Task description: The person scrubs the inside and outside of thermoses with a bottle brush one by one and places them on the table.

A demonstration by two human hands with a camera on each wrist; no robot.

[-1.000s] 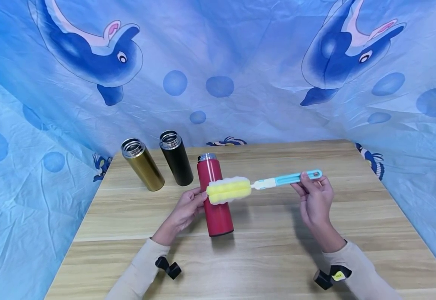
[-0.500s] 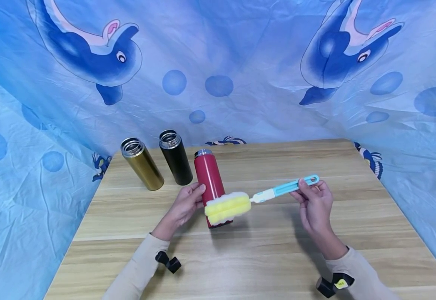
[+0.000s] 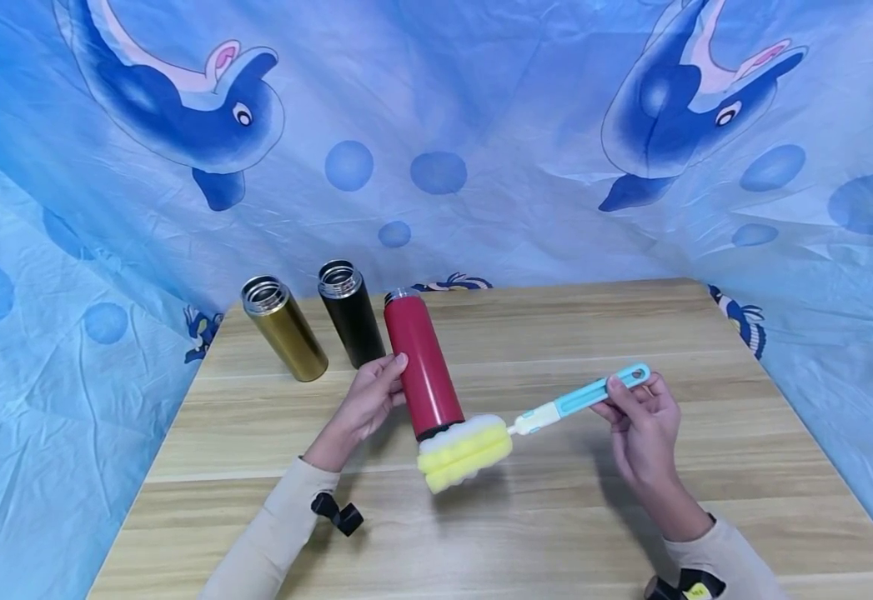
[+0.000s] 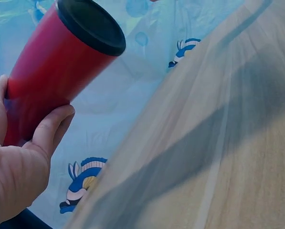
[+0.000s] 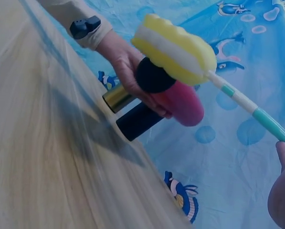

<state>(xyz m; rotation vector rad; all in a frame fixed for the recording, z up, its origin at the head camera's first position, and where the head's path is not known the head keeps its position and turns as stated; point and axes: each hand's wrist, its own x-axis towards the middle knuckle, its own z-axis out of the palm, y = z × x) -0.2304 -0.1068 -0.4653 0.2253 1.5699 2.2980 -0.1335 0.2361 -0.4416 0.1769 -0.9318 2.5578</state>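
My left hand point(image 3: 367, 402) grips a red thermos bottle point(image 3: 423, 367) by its side, held tilted above the table with the steel mouth toward the back. In the left wrist view the dark base of the red bottle point(image 4: 42, 62) faces up and right, with fingers and thumb around its body. My right hand point(image 3: 648, 429) pinches the turquoise handle of a bottle brush point(image 3: 469, 450). The brush's yellow and white sponge head lies near the bottle's base in the head view; whether they touch, I cannot tell. The right wrist view shows the sponge point(image 5: 175, 50) in front of the base.
A gold thermos bottle point(image 3: 286, 329) and a black thermos bottle point(image 3: 353, 315) stand upright without lids at the table's back left. The wooden table point(image 3: 556, 525) ends at a blue dolphin-print sheet point(image 3: 526, 167) behind and on both sides.
The brush head has moved down along the red bottle, from its middle to its base. The bottle has shifted slightly up and away, and its base has lifted.
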